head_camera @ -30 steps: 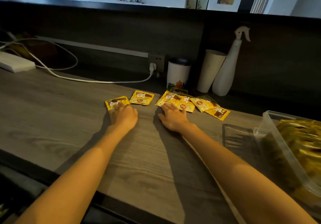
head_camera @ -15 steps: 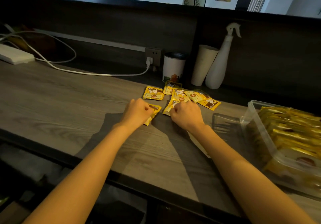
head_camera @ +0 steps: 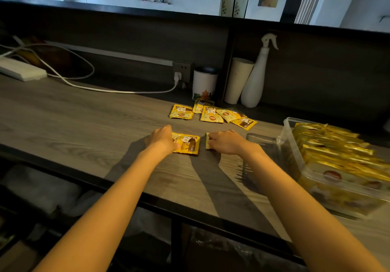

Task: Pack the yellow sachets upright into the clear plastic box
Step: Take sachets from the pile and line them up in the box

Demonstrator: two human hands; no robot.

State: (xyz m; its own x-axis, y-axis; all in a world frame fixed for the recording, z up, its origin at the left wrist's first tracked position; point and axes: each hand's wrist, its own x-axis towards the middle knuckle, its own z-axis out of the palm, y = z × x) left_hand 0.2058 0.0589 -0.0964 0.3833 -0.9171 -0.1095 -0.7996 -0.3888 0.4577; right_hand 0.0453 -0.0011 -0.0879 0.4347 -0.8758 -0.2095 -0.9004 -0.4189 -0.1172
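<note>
My left hand (head_camera: pixel 162 140) holds the left edge of a yellow sachet (head_camera: pixel 187 144) that lies flat on the wooden counter. Just to its right, my right hand (head_camera: pixel 226 142) covers and grips a second sachet (head_camera: pixel 207 144), of which only a yellow edge shows. Several more yellow sachets (head_camera: pixel 212 114) lie loose further back. The clear plastic box (head_camera: pixel 290 145) stands at the right, packed with rows of upright yellow sachets (head_camera: pixel 333 151).
A white canister (head_camera: pixel 204 83), a cream cup (head_camera: pixel 237 80) and a white spray bottle (head_camera: pixel 256 77) stand against the dark back panel. A white cable (head_camera: pixel 84 85) runs to a wall socket. The box's clear lid (head_camera: pixel 261 142) lies beside the box. The counter edge is near my forearms.
Both hands have drawn a sachet each away from the loose pile toward the counter's front. The view has shifted left and down, so the box shows more fully.
</note>
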